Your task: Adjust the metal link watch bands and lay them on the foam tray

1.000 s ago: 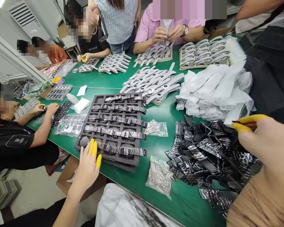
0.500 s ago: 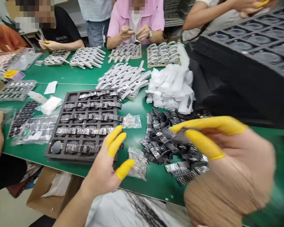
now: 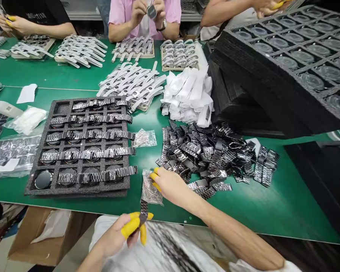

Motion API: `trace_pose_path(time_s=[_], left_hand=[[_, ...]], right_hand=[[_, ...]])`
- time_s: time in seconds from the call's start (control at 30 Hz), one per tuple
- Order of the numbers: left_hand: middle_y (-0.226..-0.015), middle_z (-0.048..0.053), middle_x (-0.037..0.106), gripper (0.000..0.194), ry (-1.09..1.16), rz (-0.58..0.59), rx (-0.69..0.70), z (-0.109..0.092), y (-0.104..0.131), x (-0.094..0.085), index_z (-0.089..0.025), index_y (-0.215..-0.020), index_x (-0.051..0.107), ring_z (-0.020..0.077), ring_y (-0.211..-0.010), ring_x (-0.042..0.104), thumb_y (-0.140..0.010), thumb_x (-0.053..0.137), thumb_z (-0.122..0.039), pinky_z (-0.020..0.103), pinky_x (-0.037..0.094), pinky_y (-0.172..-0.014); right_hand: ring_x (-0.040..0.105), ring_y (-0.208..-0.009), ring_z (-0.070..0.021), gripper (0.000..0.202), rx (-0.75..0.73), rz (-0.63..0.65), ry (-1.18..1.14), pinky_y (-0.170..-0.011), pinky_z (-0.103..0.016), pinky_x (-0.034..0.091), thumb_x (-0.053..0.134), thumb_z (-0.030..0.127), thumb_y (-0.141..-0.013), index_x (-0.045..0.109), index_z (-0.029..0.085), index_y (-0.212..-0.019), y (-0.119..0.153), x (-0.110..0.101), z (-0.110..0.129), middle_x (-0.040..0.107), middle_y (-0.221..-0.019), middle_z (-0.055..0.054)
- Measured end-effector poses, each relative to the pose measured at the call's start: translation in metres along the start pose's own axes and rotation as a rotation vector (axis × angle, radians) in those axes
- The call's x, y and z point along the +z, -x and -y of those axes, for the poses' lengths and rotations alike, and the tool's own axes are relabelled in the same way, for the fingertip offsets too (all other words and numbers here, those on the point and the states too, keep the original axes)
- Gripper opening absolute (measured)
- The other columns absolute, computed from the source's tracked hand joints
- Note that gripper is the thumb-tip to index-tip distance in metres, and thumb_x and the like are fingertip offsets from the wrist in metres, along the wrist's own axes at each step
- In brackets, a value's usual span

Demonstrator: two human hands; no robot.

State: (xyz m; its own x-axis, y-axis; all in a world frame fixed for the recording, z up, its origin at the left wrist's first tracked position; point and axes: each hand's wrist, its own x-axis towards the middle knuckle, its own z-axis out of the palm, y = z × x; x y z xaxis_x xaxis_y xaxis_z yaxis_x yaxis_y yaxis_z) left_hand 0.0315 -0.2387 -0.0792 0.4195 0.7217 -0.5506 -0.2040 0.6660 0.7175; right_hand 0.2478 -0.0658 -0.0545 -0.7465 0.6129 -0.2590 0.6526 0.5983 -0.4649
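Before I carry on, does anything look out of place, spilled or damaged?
The watch face in the near-left pocket of the foam tray looks odd: no band crosses it, unlike the other watches. The black bands lie in a jumbled heap. I see no clear spill or damage.

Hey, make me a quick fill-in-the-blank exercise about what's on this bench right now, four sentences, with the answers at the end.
1. The left hand grips a dark watch band, and its finger covers are colored ____.
2. The hand at the bag of metal pins is the person's ____ one.
3. The tabletop is colored ____.
4. The round watch face without a band sits in the foam tray's near corner, on the ____ side.

Missing words: yellow; right; green; left.
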Motion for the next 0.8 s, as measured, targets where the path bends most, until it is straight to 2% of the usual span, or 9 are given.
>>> trace_pose_path(time_s=[0.07,0.17,0.3,0.43,0.53,0.6,0.67,0.8], left_hand=[[-0.048,-0.001,0.039,0.064,-0.03,-0.058,0.008,-0.001,0.002,0.003,-0.026,-0.072,0.072,0.014,-0.048,0.029,-0.091,0.047,-0.082,0.037,0.026,-0.058],[-0.049,-0.001,0.038,0.064,-0.043,-0.133,0.031,-0.012,-0.001,0.006,-0.027,-0.071,0.075,0.0135,-0.049,0.026,-0.091,0.047,-0.081,0.037,0.024,-0.059],[-0.058,-0.001,0.048,0.056,-0.018,-0.122,0.098,-0.022,-0.006,0.003,-0.024,-0.087,0.079,0.0098,-0.051,0.029,-0.092,0.057,-0.075,0.032,0.023,-0.056],[-0.072,-0.001,0.061,0.044,0.132,-0.067,0.131,-0.019,-0.01,0.0,-0.019,-0.094,0.065,0.0043,-0.045,0.041,-0.088,0.075,-0.061,0.022,0.025,-0.048],[-0.075,-0.002,0.066,0.045,0.159,-0.045,0.146,-0.019,-0.013,0.002,-0.021,-0.095,0.051,0.006,-0.039,0.05,-0.09,0.073,-0.06,0.019,0.027,-0.041],[-0.077,-0.002,0.067,0.043,0.12,-0.116,0.165,-0.022,-0.015,0.005,-0.021,-0.099,0.05,0.0058,-0.04,0.053,-0.094,0.07,-0.059,0.018,0.032,-0.043],[-0.081,-0.003,0.067,0.04,0.072,-0.238,0.204,-0.028,-0.016,0.01,-0.021,-0.105,0.051,0.004,-0.043,0.053,-0.097,0.066,-0.057,0.018,0.038,-0.047],[-0.082,-0.002,0.067,0.041,-0.011,-0.397,0.256,-0.038,-0.021,0.018,-0.02,-0.114,0.056,0.0051,-0.047,0.055,-0.1,0.061,-0.058,0.019,0.045,-0.049]], right_hand=[[0.066,-0.099,-0.0343,0.026,0.02,0.013,0.1,-0.07,-0.041,0.053,0.048,0.007,-0.097,0.068,0.024,-0.101,-0.006,0.0,0.006,0.07,-0.106,-0.017],[0.066,-0.096,-0.0337,0.027,0.02,0.022,0.091,-0.067,-0.039,0.051,0.051,0.003,-0.093,0.064,0.027,-0.093,-0.012,-0.006,0.012,0.071,-0.1,-0.015],[0.068,-0.089,-0.0296,0.025,0.005,0.035,0.09,-0.064,-0.036,0.045,0.053,0.004,-0.094,0.06,0.028,-0.087,-0.013,-0.013,0.009,0.07,-0.096,-0.011],[0.067,-0.08,-0.0258,0.022,0.004,0.049,0.094,-0.065,-0.034,0.039,0.051,0.004,-0.094,0.056,0.024,-0.088,-0.014,-0.018,0.005,0.071,-0.093,-0.01],[0.063,-0.076,-0.0217,0.019,0.028,0.076,0.034,-0.064,-0.032,0.034,0.052,0.004,-0.091,0.055,0.022,-0.088,-0.016,-0.021,0.0,0.069,-0.091,-0.007],[0.058,-0.072,-0.0191,0.016,0.039,0.091,-0.087,-0.064,-0.031,0.033,0.053,0.006,-0.091,0.054,0.022,-0.087,-0.017,-0.021,-0.006,0.065,-0.087,-0.005],[0.054,-0.07,-0.017,0.013,0.033,0.054,-0.299,-0.065,-0.029,0.036,0.055,0.01,-0.092,0.053,0.021,-0.086,-0.016,-0.02,-0.011,0.061,-0.085,-0.002],[0.054,-0.075,-0.0155,0.01,0.019,-0.075,-0.907,-0.069,-0.028,0.045,0.063,0.025,-0.095,0.057,0.021,-0.088,-0.005,-0.012,-0.007,0.06,-0.086,-0.001]])
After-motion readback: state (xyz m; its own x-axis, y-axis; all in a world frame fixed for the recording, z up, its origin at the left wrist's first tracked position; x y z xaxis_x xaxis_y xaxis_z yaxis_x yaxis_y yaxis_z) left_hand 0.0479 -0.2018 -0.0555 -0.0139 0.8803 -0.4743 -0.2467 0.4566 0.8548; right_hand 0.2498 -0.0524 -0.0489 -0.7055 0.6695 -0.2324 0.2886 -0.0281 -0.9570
